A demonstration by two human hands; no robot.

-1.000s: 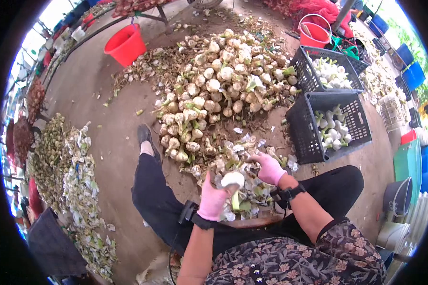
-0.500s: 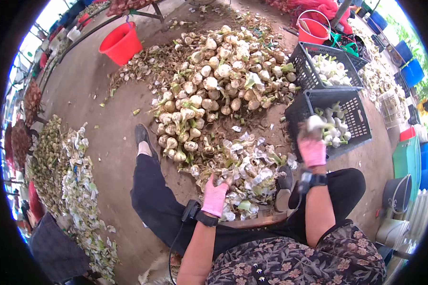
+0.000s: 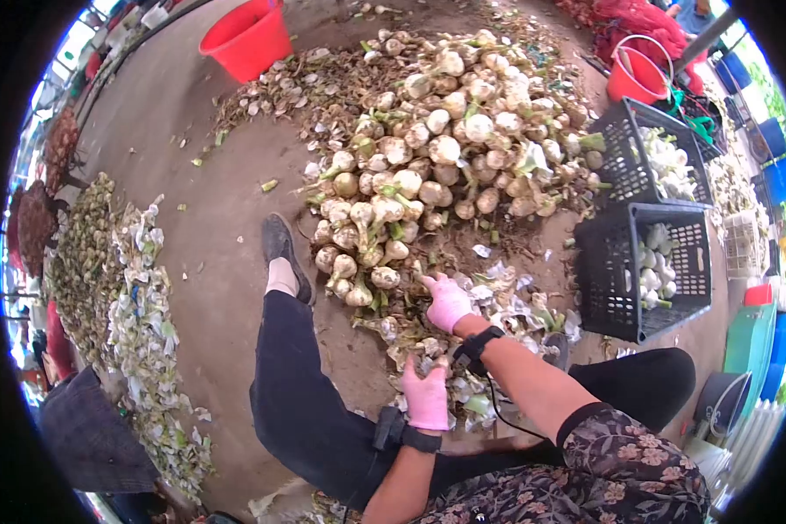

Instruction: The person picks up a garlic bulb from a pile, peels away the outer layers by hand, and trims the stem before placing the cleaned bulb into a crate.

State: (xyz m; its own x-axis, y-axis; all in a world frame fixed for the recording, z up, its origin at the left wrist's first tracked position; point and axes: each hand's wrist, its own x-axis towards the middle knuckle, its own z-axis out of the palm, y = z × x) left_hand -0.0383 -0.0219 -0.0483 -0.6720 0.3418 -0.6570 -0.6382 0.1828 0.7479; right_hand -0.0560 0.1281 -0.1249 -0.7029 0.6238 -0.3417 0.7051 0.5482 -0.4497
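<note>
My left hand [image 3: 425,397], in a pink glove, hovers over the peeled skins [image 3: 480,403] between my legs. Its thumb and fingers stand apart, and I make out nothing between them. Farther forward, my right hand [image 3: 451,303], also pink-gloved, stretches its fingers toward the near edge of a big heap of garlic bulbs [image 3: 445,150]. The closest garlic bulb [image 3: 385,278] lies just left of those fingertips. Part of the right hand's underside is hidden. Dirt and short stalks cling to many bulbs in the heap.
At the right stand two black crates [image 3: 598,281] holding cleaned garlic [image 3: 657,278]. A red bucket [image 3: 637,77] is behind them, and a red tub [image 3: 246,44] sits at the far left. Along the left floor runs a strip of skins [image 3: 140,332] beside small bulbs.
My right hand has let go of a white garlic bulb at the near crate and swung left to the heap. My left hand moved slightly right and down in view. The camera view shifted.
</note>
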